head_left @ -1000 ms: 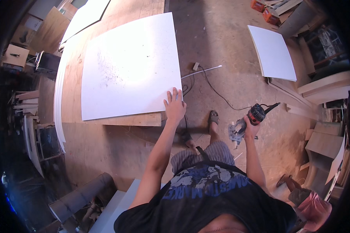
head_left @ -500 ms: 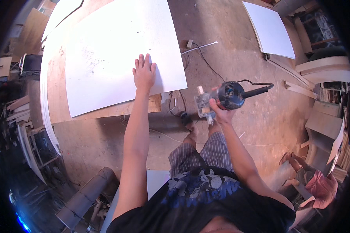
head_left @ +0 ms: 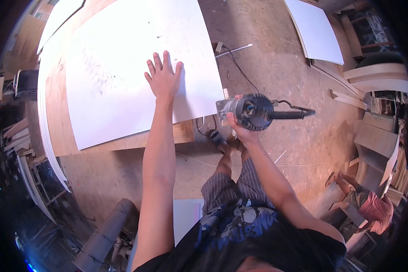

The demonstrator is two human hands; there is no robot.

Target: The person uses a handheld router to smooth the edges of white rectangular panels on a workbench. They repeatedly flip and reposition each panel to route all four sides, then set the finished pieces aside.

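Now we look down at our two bare arms. Our left hand (head_left: 163, 79) lies flat on a big white board (head_left: 122, 68), near the board's right side. Its fingers (head_left: 157, 61) are spread apart and press down on the white face, and they grip nothing. The board rests on a brown wooden tabletop (head_left: 54, 122), and it covers most of the top. A strip of bare wood shows along the edge close to us. We can see some dark scuffs and small specks on the white face, left of the hand.

Our right hand (head_left: 238, 129) holds a power tool (head_left: 251, 111) in the air, just past the right edge of the board. The fingers are wrapped tight around the tool's round body. The tool is dark and grey, and a black cord end (head_left: 290, 114) sticks out to the right. It does not touch the board.

Below the tool is the dusty floor (head_left: 276, 68). A thin black cable (head_left: 240, 70) runs across it. A second white board (head_left: 315, 29) lies on the floor, well apart from us at the upper right. Another person (head_left: 367, 204) in pink sits low at the right side.
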